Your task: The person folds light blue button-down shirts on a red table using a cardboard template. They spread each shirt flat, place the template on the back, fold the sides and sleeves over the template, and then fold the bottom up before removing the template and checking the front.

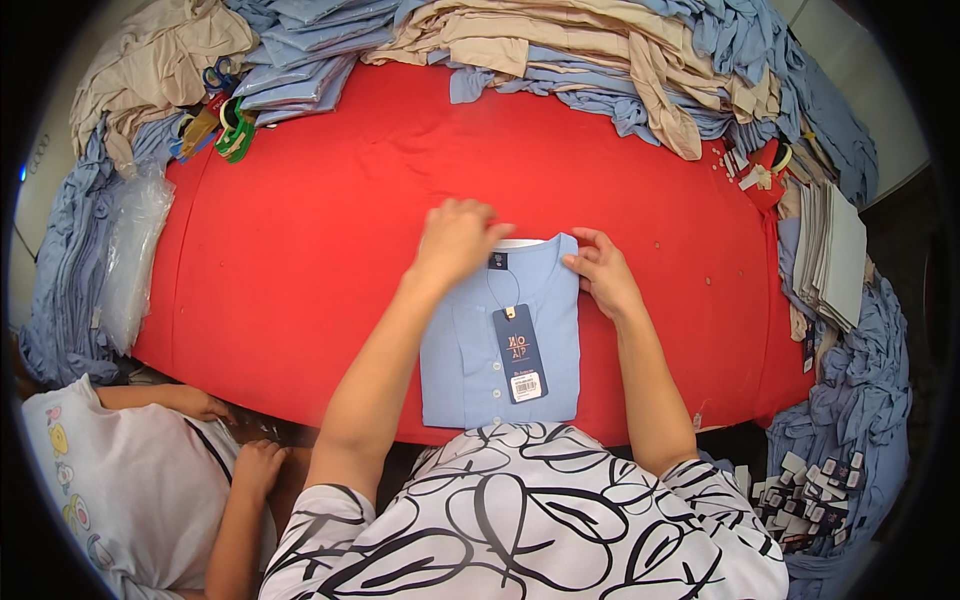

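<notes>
A folded light-blue buttoned shirt (460, 350) lies flat in front of me, its collar end pointing away. A dark hang tag (517, 350) with a white sticker hangs by a string from its neckline and rests on the button front. White card shows along the top of the neck opening. My left hand (455, 240) is at the shirt's far left corner, slightly blurred, its fingers bent; its grip is hard to make out. At the far right corner, my right hand (608, 275) pinches the shoulder edge between thumb and fingers.
Red cloth (300, 250) covers the table. Beige and blue garments (590, 60) line its far edge, beside bagged shirts (305, 60). Tape rolls (235, 130) sit far left, above clear plastic bags (135, 250). White cards (830, 250) and tags (810, 490) lie right. A person (140, 480) sits left.
</notes>
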The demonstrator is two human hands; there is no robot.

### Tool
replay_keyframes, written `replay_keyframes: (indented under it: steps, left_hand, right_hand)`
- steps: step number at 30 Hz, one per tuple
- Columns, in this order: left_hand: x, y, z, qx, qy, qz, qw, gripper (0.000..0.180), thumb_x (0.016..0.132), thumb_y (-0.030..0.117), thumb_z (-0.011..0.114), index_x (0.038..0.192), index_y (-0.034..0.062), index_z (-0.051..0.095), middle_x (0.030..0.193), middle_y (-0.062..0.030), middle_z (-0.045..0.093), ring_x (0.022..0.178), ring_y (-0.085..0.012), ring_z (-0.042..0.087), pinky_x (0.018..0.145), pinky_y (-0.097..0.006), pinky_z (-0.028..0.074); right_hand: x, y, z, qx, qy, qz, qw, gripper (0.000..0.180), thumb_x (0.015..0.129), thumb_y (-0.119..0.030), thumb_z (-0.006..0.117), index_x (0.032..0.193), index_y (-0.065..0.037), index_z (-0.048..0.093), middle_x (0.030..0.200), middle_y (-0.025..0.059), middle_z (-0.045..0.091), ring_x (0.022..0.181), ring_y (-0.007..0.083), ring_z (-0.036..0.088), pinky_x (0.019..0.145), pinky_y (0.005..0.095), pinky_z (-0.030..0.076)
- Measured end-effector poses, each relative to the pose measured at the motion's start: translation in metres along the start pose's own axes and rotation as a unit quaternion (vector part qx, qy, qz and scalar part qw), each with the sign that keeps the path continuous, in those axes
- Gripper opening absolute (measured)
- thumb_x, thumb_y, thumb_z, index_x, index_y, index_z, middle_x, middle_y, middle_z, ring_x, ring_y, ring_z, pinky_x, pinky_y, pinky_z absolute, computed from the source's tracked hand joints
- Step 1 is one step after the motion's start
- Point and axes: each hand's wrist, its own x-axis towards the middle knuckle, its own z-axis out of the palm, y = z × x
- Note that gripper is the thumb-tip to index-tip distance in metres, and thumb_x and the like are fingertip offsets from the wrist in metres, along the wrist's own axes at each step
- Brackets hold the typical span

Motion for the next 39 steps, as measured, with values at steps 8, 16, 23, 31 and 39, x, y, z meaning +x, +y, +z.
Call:
replay_keyframes:
  steps: [8,16,23,31,39]
  left_hand:
    - [0.029,0.053,0.022,-0.229,-0.196,0.03,0.953,0.031,0.088,0.033,0.073,0.095,0.0034,0.067,0.09,-0.0105,0.067,0.083,-0.0206,0.061,0.073,-0.033,0.048]
    - [0.036,0.053,0.017,-0.257,-0.253,0.013,0.933,0.025,0.091,0.026,0.068,0.098,0.0023,0.061,0.087,-0.0088,0.067,0.082,-0.0205,0.062,0.074,-0.035,0.049]
    - [0.026,0.039,0.038,-0.096,-0.188,0.042,0.977,0.036,0.086,0.029,0.071,0.107,0.0007,0.064,0.107,-0.0175,0.07,0.099,-0.0372,0.066,0.083,-0.044,0.052]
    - [0.013,0.037,0.062,-0.058,0.017,0.196,0.979,0.031,0.087,0.03,0.071,0.104,0.005,0.068,0.1,-0.0122,0.069,0.098,-0.0339,0.062,0.089,-0.041,0.049]
    - [-0.077,-0.008,-0.044,-0.052,0.167,-0.07,0.982,0.018,0.091,0.02,0.066,0.098,0.0039,0.062,0.093,-0.0123,0.063,0.095,-0.0315,0.061,0.078,-0.043,0.05]
  right_hand:
    - [-0.044,-0.017,0.0,0.134,-0.05,0.022,0.989,0.054,0.086,0.003,0.063,0.135,0.008,0.041,0.115,0.0178,0.063,0.103,0.0227,0.066,0.092,0.0359,0.054]
    - [-0.038,0.01,0.015,0.465,-0.146,0.106,0.866,0.048,0.092,0.0,0.053,0.137,0.01,0.04,0.133,0.0211,0.055,0.116,0.0265,0.06,0.102,0.0392,0.048]
    - [-0.111,-0.01,0.026,-0.365,0.026,-0.185,0.912,0.055,0.09,-0.013,0.067,0.136,0.007,0.045,0.141,0.0271,0.046,0.13,0.0392,0.047,0.109,0.0479,0.039]
    - [-0.128,0.042,0.06,-0.473,0.044,-0.288,0.831,0.057,0.091,-0.022,0.066,0.137,0.007,0.048,0.146,0.0296,0.04,0.137,0.0454,0.036,0.115,0.0532,0.029]
    - [-0.123,0.008,0.048,-0.527,0.021,-0.269,0.806,0.04,0.092,-0.025,0.064,0.124,0.0,0.064,0.13,0.0186,0.057,0.123,0.0367,0.049,0.105,0.0478,0.036]
